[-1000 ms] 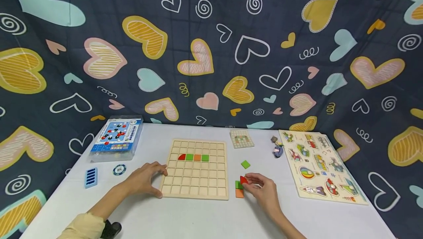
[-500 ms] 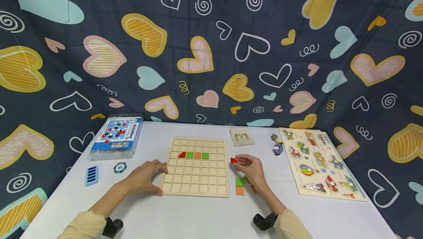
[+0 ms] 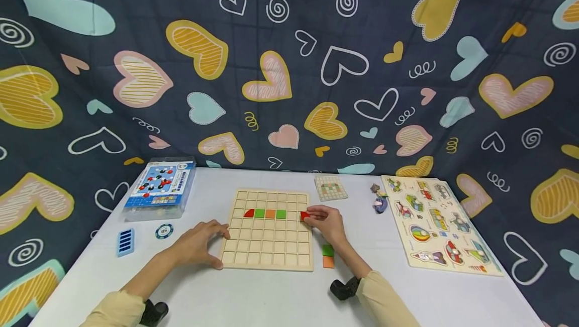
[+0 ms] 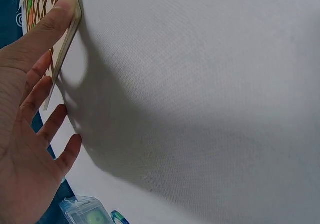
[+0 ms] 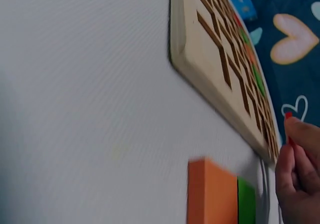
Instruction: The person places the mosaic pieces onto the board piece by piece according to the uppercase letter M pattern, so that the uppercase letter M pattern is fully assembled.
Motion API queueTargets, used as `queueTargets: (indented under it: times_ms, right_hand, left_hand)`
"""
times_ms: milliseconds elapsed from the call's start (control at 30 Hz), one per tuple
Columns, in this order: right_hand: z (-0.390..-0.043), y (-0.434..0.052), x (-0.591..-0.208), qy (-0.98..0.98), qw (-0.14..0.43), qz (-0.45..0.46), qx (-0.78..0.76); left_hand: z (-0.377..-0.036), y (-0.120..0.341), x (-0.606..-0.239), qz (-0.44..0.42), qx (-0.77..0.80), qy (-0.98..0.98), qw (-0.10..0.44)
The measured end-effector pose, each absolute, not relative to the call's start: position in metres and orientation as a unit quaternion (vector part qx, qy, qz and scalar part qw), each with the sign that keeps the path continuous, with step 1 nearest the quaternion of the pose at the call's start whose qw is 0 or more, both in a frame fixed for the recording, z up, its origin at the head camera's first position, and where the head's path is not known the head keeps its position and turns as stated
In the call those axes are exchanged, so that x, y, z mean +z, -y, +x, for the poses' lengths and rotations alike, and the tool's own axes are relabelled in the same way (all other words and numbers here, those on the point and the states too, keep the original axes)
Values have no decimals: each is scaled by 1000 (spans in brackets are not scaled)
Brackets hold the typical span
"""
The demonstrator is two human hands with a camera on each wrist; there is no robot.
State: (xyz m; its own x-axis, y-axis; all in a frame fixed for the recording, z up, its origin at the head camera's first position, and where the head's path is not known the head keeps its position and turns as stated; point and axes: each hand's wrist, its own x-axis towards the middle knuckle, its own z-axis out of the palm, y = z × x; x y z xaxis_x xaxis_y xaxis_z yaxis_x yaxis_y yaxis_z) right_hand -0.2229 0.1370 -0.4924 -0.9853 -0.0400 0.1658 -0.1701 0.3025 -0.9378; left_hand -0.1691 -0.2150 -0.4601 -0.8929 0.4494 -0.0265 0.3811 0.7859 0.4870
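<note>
A square wooden grid board [image 3: 266,248] lies mid-table. In one of its rows sit a red quarter-round tile [image 3: 249,213], a green tile [image 3: 260,213], an orange tile [image 3: 270,214] and another green tile [image 3: 281,214]. My left hand [image 3: 196,246] rests on the board's left edge, thumb [image 4: 64,9] on the near-left corner and fingers spread along the side. Over the same row's right end, my right hand [image 3: 329,224] pinches a red tile [image 3: 303,215] between thumb and fingers; its shape is partly hidden. Right of the board lie a green tile [image 3: 327,250] and an orange tile [image 3: 328,262].
A small pattern card [image 3: 331,188] lies behind, beside a little figurine [image 3: 380,201]. The wooden picture puzzle [image 3: 439,226] is at right. At left are a boxed molecule kit [image 3: 159,189], a blue slotted piece [image 3: 125,242] and a round chip [image 3: 164,231].
My right hand has carried the red tile leftward and away from me, from beside the loose tiles to the board's right side. The left hand stays on the board.
</note>
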Motion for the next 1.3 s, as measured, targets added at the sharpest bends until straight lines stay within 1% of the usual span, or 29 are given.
queueTargets:
  times_ms: [267,400,567,767,1133,1300]
  right_hand:
    - [-231,-119,-495,821,66,88,560]
    - [-234,-113,-496,834,81,91,539]
    - [-234,-110,-496,838,83,96,530]
    - [-236,-109,-495,844,78,115,519]
    - [-236,-105,-491,850,61,122,508]
    - [-233,-107,-491,833,53,118,537]
  left_hand:
    - [-170,216,-461,226,242,-941,68]
    - [-170,216,-462,226,240,-942,69]
    - [-169,215,-462,221,236,-944,69]
    - [-168,215,-461,214,233,-946,71]
    - [-169,215,-462,216,232,-946,67]
    - [-169,214,-463,214,235,-945,70]
